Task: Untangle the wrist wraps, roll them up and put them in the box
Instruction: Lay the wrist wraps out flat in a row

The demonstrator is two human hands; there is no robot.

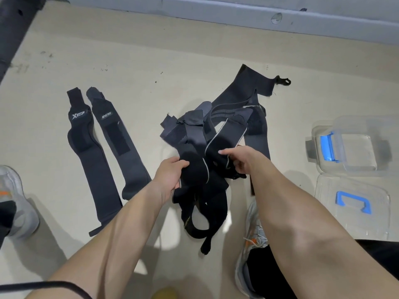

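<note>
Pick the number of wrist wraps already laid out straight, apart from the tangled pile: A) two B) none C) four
A: the XTEP wrap and a second wrap lie stretched out side by side on the floor, apart from the tangled pile.

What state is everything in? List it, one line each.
Tangled wraps: heaped together, unrolled.
Two flat wraps: separated, laid straight, unrolled.
Box: open.
Lid: off, beside the box.
Left hand: grips the tangled wraps.
Right hand: grips the tangled wraps.
</note>
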